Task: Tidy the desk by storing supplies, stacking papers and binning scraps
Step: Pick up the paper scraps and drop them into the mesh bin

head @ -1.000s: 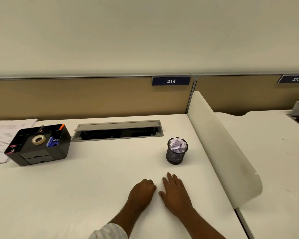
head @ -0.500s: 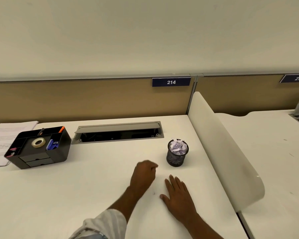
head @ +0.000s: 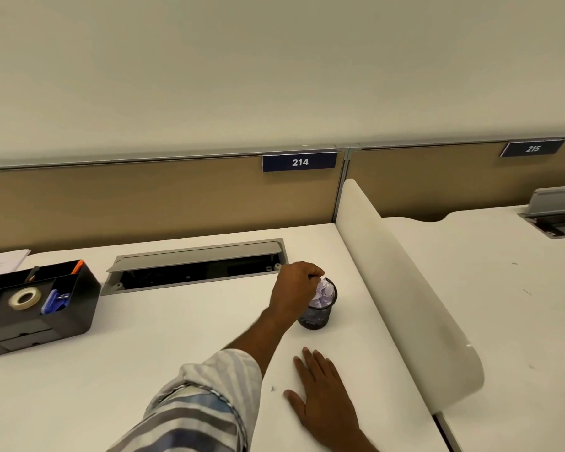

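We've got our left hand (head: 296, 288) over the mesh cup (head: 317, 308), grip curled down onto the crumpled scraps (head: 323, 293) heaped inside; whether it's pinching a scrap or just pressing, we can't tell. Our right hand (head: 323, 393) lies flat and spread on the surface (head: 177, 347), holding nothing. The cup stands near the white divider (head: 405, 282), already brim-full. That's the risk: push too hard and the light cup tips or skids, or paper springs back out. A tiny speck (head: 272, 388) sits by the right hand, easily missed. Supplies sit in the black organizer (head: 79, 308), papers (head: 0, 262) behind it.
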A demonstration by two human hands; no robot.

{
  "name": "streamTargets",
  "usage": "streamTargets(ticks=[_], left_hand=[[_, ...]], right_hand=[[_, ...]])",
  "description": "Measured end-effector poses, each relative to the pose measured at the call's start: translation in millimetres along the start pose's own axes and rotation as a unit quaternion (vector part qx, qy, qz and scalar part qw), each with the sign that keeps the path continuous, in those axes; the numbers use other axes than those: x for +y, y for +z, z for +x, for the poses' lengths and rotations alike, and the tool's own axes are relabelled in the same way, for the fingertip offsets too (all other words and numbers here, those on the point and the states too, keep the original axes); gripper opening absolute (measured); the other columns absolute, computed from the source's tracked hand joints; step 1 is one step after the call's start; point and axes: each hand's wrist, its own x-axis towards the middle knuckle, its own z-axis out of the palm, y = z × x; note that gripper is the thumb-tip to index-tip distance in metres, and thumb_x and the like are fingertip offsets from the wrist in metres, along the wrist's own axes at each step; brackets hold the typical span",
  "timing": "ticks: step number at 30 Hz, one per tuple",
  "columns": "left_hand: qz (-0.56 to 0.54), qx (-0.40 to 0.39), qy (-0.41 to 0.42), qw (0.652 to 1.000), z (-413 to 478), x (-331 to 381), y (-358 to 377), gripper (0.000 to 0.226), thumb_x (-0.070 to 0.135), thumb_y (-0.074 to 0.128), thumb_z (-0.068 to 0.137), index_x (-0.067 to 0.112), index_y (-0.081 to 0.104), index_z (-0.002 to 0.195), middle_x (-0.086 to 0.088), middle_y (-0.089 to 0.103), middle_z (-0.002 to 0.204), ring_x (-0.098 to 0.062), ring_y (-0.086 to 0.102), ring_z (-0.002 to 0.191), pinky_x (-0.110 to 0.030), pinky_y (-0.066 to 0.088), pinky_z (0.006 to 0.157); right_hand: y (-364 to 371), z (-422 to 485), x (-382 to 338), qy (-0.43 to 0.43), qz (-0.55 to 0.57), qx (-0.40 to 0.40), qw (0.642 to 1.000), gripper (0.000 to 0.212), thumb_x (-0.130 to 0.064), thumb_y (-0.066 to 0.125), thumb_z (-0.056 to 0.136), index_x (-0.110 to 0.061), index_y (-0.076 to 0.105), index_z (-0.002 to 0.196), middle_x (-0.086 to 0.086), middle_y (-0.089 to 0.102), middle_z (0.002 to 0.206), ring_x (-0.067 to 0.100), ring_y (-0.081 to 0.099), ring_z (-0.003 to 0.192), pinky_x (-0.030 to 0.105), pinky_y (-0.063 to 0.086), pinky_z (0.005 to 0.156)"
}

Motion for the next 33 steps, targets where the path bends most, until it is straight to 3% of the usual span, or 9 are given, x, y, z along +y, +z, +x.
streamTargets(ticks=[7, 9, 12, 16, 19, 23, 27, 33], left_hand=[[0.015, -0.050, -0.013, 0.999, 2.9, -8.4, 14.7, 0.031, 0.023, 0.049, 0.098, 0.016, 0.062, 0.126, -0.004, 0.063, 0.129, -0.020, 0.058, 0.118, -0.026, 0.038, 0.103], [0.016, -0.033, -0.004, 0.999, -2.2, -14.8, 11.6, 0.035, 0.021, 0.044, 0.101, 0.018, 0.056, 0.133, -0.001, 0.055, 0.139, -0.017, 0.049, 0.129, -0.021, 0.030, 0.107], [0.030, 0.013, -0.002, 0.999, -25.9, -29.4, 4.2, 0.037, 0.018, 0.044, 0.100, 0.018, 0.049, 0.138, 0.001, 0.047, 0.145, -0.015, 0.040, 0.135, -0.014, 0.019, 0.107], [0.092, 0.009, -0.020, 0.996, -83.3, -64.2, -0.3, 0.040, 0.026, 0.054, 0.095, 0.021, 0.051, 0.135, 0.003, 0.053, 0.137, -0.012, 0.048, 0.125, -0.016, 0.029, 0.104], [0.137, -0.053, -0.067, 0.987, -123.4, -87.2, -1.8, 0.045, 0.038, 0.058, 0.091, 0.026, 0.050, 0.133, 0.006, 0.052, 0.134, -0.010, 0.050, 0.121, -0.019, 0.040, 0.101], [0.169, -0.149, -0.109, 0.968, -156.4, -104.1, -1.3, 0.053, 0.044, 0.062, 0.086, 0.027, 0.048, 0.134, 0.007, 0.048, 0.133, -0.011, 0.047, 0.122, -0.022, 0.040, 0.102], [0.228, -0.147, -0.083, 0.959, -167.4, -105.7, 2.7, 0.032, 0.031, 0.044, 0.098, 0.017, 0.059, 0.123, -0.003, 0.056, 0.124, -0.018, 0.052, 0.113, -0.025, 0.041, 0.097], [0.285, -0.128, -0.061, 0.948, -171.7, -103.8, 12.0, 0.035, 0.028, 0.033, 0.102, 0.009, 0.059, 0.116, -0.008, 0.057, 0.120, -0.021, 0.054, 0.110, -0.029, 0.043, 0.095]], right_hand=[[3.8, 3.6, 3.4, -0.005, 0.009, -0.011, 1.000, 0.064, -0.070, 0.029, 0.088, -0.028, 0.054, 0.130, -0.003, 0.055, 0.139, 0.016, 0.050, 0.128, 0.027, 0.006, 0.112], [5.4, 3.9, 4.5, -0.009, 0.011, -0.009, 1.000, 0.064, -0.070, 0.030, 0.088, -0.028, 0.052, 0.131, -0.004, 0.054, 0.140, 0.015, 0.042, 0.130, 0.027, 0.006, 0.112], [5.1, 3.2, 3.0, -0.006, 0.010, -0.001, 1.000, 0.064, -0.070, 0.030, 0.088, -0.028, 0.052, 0.131, -0.004, 0.055, 0.139, 0.015, 0.053, 0.126, 0.026, 0.006, 0.112], [5.1, -1.7, 3.1, -0.023, 0.001, 0.045, 0.999, 0.063, -0.066, 0.035, 0.090, -0.025, 0.052, 0.135, -0.001, 0.050, 0.144, 0.018, 0.048, 0.131, 0.027, 0.009, 0.113], [6.3, -1.8, 4.1, -0.042, -0.007, 0.069, 0.997, 0.063, -0.064, 0.037, 0.091, -0.021, 0.052, 0.136, 0.003, 0.047, 0.146, 0.021, 0.044, 0.134, 0.030, 0.013, 0.114], [7.2, -1.8, 4.1, -0.049, -0.014, 0.081, 0.995, 0.064, -0.062, 0.033, 0.092, -0.017, 0.054, 0.134, 0.007, 0.049, 0.144, 0.024, 0.047, 0.132, 0.034, 0.021, 0.112], [6.1, -2.1, 3.5, -0.043, -0.014, 0.079, 0.996, 0.066, -0.062, 0.028, 0.093, -0.016, 0.056, 0.132, 0.008, 0.051, 0.142, 0.025, 0.048, 0.130, 0.034, 0.023, 0.111], [5.1, -2.3, 3.1, -0.036, 0.001, 0.068, 0.997, 0.066, -0.063, 0.029, 0.093, -0.017, 0.056, 0.132, 0.006, 0.051, 0.142, 0.022, 0.044, 0.131, 0.029, 0.012, 0.115]])
